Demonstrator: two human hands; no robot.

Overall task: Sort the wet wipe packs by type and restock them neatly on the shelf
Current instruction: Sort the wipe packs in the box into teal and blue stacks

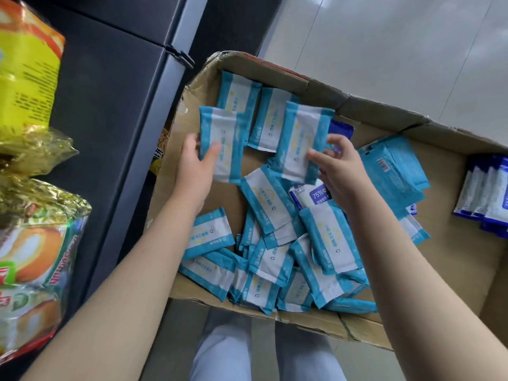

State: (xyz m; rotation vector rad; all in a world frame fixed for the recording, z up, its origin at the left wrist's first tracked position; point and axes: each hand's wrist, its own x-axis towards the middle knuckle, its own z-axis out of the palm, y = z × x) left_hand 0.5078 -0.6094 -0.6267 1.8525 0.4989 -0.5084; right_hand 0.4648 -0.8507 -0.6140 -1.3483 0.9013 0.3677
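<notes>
A big open cardboard box point(192, 94) holds several teal-and-white wet wipe packs lying loose in a heap point(277, 259). My left hand point(195, 163) grips one teal pack point(222, 138) above the box's left side, thumb on its front. Close beside it, my right hand point(341, 166) pinches a second teal pack point(302, 138) by its lower right corner. Under my right hand lies a dark blue pack marked 75% point(308, 196). A row of dark blue packs point(486, 193) stands upright at the box's right side.
A dark shelf unit point(118, 105) stands to the left of the box. Yellow and gold snack bags point(30, 210) fill the left edge. Pale floor tiles point(384, 45) lie beyond the box. My legs in light trousers point(228, 350) are below it.
</notes>
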